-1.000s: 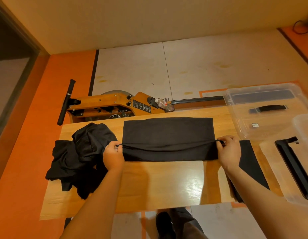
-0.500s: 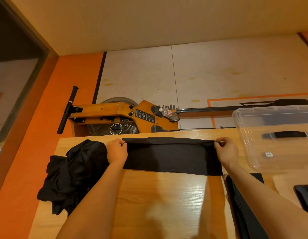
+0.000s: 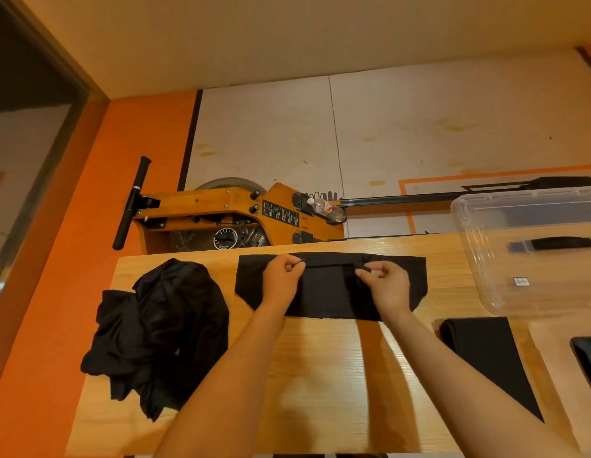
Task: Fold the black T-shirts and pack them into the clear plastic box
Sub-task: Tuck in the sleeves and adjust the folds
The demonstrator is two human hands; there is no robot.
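Observation:
A black T-shirt lies folded into a long band across the far part of the wooden table. My left hand and my right hand sit close together on its middle, each pinching the cloth near its far edge. A crumpled heap of black T-shirts lies at the left. A folded black T-shirt lies flat at the right. The clear plastic box stands at the far right, with nothing black inside it.
A wooden rowing machine with a black handle and a plastic bottle stands on the floor behind the table. The box's clear lid with a black latch lies at the right edge. An orange wall and doorway are on the left.
The shirt's near half was folded up over the far half into a narrower band. Both hands then moved from its two ends inward to its middle. The camera tilted up.

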